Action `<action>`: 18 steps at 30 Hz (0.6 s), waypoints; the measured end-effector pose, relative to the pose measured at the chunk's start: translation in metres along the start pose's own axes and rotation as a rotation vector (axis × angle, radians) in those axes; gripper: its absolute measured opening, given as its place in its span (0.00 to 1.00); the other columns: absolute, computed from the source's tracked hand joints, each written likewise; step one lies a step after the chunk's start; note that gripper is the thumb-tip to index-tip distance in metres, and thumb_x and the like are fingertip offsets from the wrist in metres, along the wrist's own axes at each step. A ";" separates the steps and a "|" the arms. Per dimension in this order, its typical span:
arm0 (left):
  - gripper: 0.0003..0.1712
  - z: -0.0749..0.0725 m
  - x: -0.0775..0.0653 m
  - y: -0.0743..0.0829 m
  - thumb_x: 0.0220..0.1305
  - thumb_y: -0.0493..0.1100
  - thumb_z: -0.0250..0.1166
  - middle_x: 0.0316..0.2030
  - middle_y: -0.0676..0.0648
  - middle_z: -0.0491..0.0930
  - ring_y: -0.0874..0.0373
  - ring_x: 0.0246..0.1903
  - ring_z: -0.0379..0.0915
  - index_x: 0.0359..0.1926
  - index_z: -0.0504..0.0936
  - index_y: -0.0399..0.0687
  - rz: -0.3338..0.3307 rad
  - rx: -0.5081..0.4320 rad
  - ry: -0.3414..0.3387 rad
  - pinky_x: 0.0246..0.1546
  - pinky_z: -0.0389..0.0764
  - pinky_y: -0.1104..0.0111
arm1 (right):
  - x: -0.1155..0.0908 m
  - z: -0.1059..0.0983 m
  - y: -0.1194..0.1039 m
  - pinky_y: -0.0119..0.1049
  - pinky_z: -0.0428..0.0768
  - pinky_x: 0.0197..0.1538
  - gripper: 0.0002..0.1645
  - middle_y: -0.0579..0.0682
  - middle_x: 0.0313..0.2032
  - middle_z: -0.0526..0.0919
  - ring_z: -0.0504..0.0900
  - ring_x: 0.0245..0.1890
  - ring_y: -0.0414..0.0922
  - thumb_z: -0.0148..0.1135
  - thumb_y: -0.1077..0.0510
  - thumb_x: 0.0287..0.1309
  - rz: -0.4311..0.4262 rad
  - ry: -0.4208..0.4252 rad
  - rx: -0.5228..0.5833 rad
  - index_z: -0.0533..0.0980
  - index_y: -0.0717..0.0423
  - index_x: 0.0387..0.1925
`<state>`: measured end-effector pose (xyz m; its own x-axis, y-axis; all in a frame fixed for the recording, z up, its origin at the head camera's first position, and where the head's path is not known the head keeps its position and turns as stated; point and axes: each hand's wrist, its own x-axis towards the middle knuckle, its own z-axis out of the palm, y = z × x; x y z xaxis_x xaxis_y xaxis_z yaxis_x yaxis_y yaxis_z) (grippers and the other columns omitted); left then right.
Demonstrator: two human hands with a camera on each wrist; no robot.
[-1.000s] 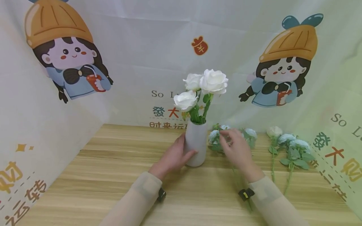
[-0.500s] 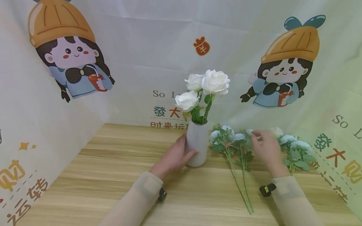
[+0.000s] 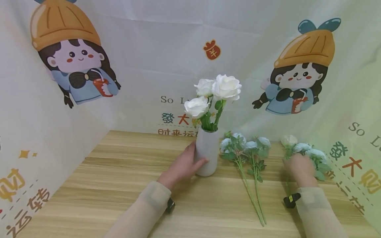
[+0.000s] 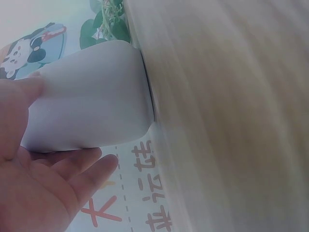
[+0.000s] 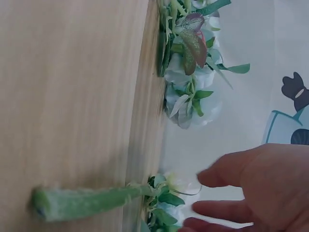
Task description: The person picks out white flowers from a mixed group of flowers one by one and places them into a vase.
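Observation:
A pale grey-white vase (image 3: 206, 153) stands upright on the table, holding three white roses (image 3: 227, 87). My left hand (image 3: 183, 164) grips its lower left side; in the left wrist view, the thumb is on one side of the vase (image 4: 96, 96) and the fingers on the other. At the right, my right hand (image 3: 300, 168) hovers by a lying white rose (image 3: 288, 140) and pale blue flowers (image 3: 317, 155). In the right wrist view, thumb and fingers are parted near leaves and a pale bloom, and a thick green stem (image 5: 91, 202) points at the camera.
Two sprays of pale blue flowers (image 3: 251, 145) lie on the wooden table (image 3: 125, 198) right of the vase, stems toward the front. A printed cloth backdrop (image 3: 143, 59) encloses the table's back and sides.
My right hand has moved right, from over the middle blue flowers to the white rose and blue flowers at the right. The left hand stays on the vase.

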<state>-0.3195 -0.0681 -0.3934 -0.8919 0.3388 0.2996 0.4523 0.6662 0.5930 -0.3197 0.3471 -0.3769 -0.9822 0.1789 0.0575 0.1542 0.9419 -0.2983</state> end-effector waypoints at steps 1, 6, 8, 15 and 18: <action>0.49 0.000 0.000 0.000 0.68 0.57 0.65 0.65 0.37 0.63 0.49 0.60 0.64 0.75 0.49 0.38 0.001 -0.002 0.001 0.62 0.70 0.55 | 0.000 -0.001 0.000 0.63 0.80 0.34 0.35 0.84 0.46 0.69 0.71 0.43 0.74 0.44 0.47 0.71 0.023 -0.030 -0.004 0.73 0.83 0.46; 0.49 0.001 0.001 0.000 0.68 0.57 0.65 0.65 0.37 0.63 0.49 0.60 0.65 0.75 0.49 0.38 0.011 -0.005 0.006 0.61 0.70 0.54 | -0.002 -0.003 0.001 0.63 0.79 0.40 0.31 0.81 0.46 0.73 0.72 0.44 0.73 0.48 0.51 0.69 0.013 -0.135 -0.023 0.72 0.82 0.47; 0.49 0.001 0.001 0.000 0.68 0.57 0.65 0.65 0.37 0.63 0.48 0.60 0.64 0.75 0.49 0.37 0.011 -0.004 0.005 0.61 0.70 0.54 | -0.003 -0.003 0.002 0.62 0.78 0.42 0.28 0.79 0.45 0.74 0.73 0.43 0.72 0.50 0.54 0.66 -0.006 -0.137 -0.020 0.73 0.82 0.46; 0.49 0.000 0.001 0.001 0.68 0.57 0.65 0.65 0.36 0.63 0.48 0.60 0.64 0.75 0.48 0.37 0.005 0.000 0.006 0.62 0.70 0.54 | -0.004 -0.002 0.002 0.60 0.78 0.41 0.22 0.78 0.42 0.75 0.74 0.40 0.68 0.48 0.60 0.62 0.004 -0.148 0.002 0.73 0.82 0.41; 0.50 0.000 0.000 0.001 0.68 0.57 0.64 0.65 0.36 0.63 0.47 0.60 0.64 0.75 0.49 0.37 0.006 0.005 0.008 0.62 0.70 0.54 | -0.005 -0.001 0.001 0.60 0.78 0.41 0.21 0.79 0.42 0.74 0.74 0.40 0.67 0.46 0.62 0.63 0.002 -0.159 0.011 0.73 0.81 0.41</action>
<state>-0.3189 -0.0672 -0.3928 -0.8892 0.3374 0.3090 0.4574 0.6676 0.5874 -0.3150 0.3473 -0.3764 -0.9867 0.1325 -0.0941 0.1554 0.9384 -0.3086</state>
